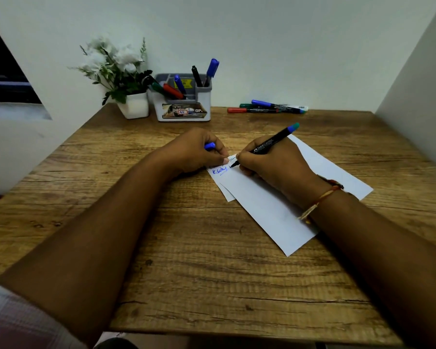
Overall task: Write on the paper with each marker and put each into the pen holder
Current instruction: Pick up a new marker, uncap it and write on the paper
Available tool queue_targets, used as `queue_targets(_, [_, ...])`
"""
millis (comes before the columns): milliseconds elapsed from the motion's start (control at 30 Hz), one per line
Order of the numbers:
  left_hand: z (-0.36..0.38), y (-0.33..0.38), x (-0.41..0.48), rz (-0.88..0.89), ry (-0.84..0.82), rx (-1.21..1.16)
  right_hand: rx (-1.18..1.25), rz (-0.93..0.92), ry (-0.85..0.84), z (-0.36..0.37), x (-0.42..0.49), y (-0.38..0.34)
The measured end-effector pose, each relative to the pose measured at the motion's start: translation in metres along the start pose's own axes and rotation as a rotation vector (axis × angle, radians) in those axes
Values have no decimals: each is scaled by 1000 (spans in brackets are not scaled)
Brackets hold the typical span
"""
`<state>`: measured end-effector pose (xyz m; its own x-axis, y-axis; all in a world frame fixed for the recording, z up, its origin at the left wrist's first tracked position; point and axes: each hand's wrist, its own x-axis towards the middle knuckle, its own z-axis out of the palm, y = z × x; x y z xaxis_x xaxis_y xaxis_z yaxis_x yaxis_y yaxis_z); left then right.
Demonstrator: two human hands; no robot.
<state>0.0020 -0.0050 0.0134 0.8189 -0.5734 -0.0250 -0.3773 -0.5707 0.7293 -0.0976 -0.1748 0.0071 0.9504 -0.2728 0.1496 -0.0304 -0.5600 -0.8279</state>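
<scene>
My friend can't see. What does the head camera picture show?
The right hand writes on white paper with a marker, while the left hand holds a blue cap. Behind are a pen holder and loose markers.

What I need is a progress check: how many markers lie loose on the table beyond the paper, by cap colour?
Red-capped marker: 1
Green-capped marker: 1
Blue-capped marker: 1
Total: 3, excluding the black-barrelled marker in the right hand.
</scene>
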Motion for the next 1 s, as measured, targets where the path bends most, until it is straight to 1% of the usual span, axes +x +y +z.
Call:
queue_targets(233, [-1, 1, -1, -7, -5, -4, -6, 8, 17, 0, -3, -1])
queue_targets(400, [-1, 2, -2, -14, -6, 3, 33, 36, 27, -1, -2, -2])
queue_targets(567, [0, 3, -1, -4, -8, 4, 8, 30, 8, -2, -2, -3])
queue_targets(800, [0, 1, 0, 4, 0, 21, 7, 38, 47, -1, 0, -1])
queue_targets(1000, [-1, -2, 2, 14, 3, 25, 4, 36, 45, -1, 1, 1])
